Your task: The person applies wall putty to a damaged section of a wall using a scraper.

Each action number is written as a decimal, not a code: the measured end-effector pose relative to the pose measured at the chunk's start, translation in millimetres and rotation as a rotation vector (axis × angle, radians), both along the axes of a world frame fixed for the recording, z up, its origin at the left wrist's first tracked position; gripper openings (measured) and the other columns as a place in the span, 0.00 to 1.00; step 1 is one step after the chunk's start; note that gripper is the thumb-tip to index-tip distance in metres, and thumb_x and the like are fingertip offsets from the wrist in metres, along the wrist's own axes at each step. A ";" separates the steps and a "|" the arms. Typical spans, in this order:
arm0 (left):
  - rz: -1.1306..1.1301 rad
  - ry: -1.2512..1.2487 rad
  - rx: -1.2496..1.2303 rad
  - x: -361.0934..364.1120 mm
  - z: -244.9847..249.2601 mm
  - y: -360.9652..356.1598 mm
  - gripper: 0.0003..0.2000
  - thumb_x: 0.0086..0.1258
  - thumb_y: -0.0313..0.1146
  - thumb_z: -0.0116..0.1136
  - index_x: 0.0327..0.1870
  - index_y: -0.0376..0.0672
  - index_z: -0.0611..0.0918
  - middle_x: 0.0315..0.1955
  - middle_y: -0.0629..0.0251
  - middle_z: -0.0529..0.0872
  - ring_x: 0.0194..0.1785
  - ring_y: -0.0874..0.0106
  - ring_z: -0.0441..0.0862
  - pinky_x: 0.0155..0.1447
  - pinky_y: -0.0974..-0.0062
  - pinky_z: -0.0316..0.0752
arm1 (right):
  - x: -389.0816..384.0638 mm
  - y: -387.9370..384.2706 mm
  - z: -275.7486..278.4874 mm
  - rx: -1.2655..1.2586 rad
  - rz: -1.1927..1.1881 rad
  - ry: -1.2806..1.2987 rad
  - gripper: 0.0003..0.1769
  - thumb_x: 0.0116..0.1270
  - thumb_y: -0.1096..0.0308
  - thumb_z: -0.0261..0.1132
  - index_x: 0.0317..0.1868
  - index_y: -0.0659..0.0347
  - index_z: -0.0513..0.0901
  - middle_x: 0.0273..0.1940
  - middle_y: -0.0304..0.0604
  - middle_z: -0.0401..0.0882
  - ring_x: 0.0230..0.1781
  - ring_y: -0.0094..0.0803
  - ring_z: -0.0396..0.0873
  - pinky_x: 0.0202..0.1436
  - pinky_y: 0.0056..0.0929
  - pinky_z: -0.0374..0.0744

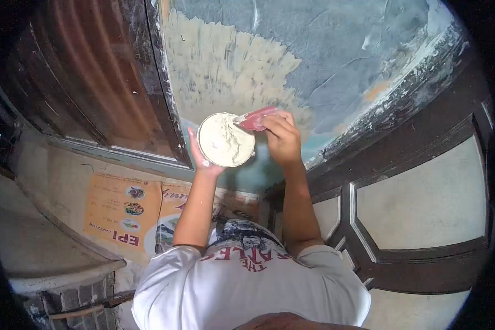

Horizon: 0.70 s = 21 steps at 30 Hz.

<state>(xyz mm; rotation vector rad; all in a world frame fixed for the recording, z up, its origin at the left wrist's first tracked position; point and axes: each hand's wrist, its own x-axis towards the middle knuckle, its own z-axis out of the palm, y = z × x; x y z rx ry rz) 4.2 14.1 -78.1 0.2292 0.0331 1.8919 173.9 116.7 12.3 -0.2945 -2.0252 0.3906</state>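
Observation:
My left hand [209, 168] holds up a round tub [201, 147] from below and its left side. Creamy white putty [225, 144] fills the tub, with a rough, furrowed surface. In my right hand [284, 138] is a red putty scraper [256, 117], pinched between thumb and fingers. Its tip touches the putty near the tub's upper right rim. A white smear shows on my left hand near the wrist. Beyond the hands stands a wall [346, 49], blue-grey and scuffed, with a beige coated patch [220, 66] on its left part.
Left of the wall is a dark brown wooden door or panel [82, 82]. A dark-framed door with pale panels [423, 187] stands on the right. An orange printed banner [107, 209] lies on the floor at lower left, near a curved pale ledge [66, 280].

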 end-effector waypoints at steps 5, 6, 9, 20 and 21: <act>-0.048 -0.002 -0.045 -1.3 -11.5 -2.8 0.50 0.69 0.77 0.43 0.74 0.37 0.71 0.71 0.50 0.77 0.71 0.47 0.76 0.73 0.39 0.69 | 16.4 7.1 -6.3 -0.019 -0.170 0.100 0.11 0.62 0.86 0.65 0.43 0.65 0.87 0.40 0.48 0.87 0.46 0.44 0.83 0.50 0.37 0.81; -0.058 0.004 -0.045 -0.3 -11.0 -4.9 0.50 0.69 0.77 0.43 0.74 0.37 0.71 0.71 0.50 0.77 0.71 0.47 0.76 0.73 0.39 0.69 | 23.0 9.2 -3.9 -0.056 -0.220 0.094 0.11 0.62 0.85 0.64 0.44 0.67 0.86 0.43 0.50 0.87 0.47 0.49 0.81 0.53 0.40 0.80; -0.080 -0.018 -0.011 1.6 -17.1 -9.0 0.50 0.68 0.78 0.44 0.74 0.38 0.72 0.69 0.50 0.78 0.70 0.46 0.76 0.72 0.35 0.70 | 41.8 24.7 14.6 -0.124 -0.300 0.137 0.08 0.66 0.82 0.64 0.43 0.66 0.86 0.43 0.51 0.86 0.46 0.50 0.81 0.52 0.40 0.80; -0.084 -0.018 -0.041 0.2 -25.5 -12.7 0.50 0.68 0.78 0.45 0.75 0.38 0.71 0.71 0.50 0.76 0.71 0.46 0.75 0.73 0.34 0.68 | 47.7 84.1 64.7 0.121 -0.551 -0.018 0.12 0.71 0.63 0.69 0.50 0.59 0.85 0.46 0.44 0.86 0.51 0.49 0.80 0.54 0.43 0.79; -0.076 -0.024 -0.053 -0.5 -25.2 -13.2 0.50 0.68 0.78 0.45 0.75 0.38 0.71 0.71 0.49 0.76 0.71 0.45 0.75 0.72 0.32 0.67 | 46.0 84.3 64.7 0.122 -0.572 -0.032 0.12 0.71 0.63 0.68 0.51 0.58 0.85 0.46 0.44 0.86 0.51 0.48 0.80 0.55 0.43 0.79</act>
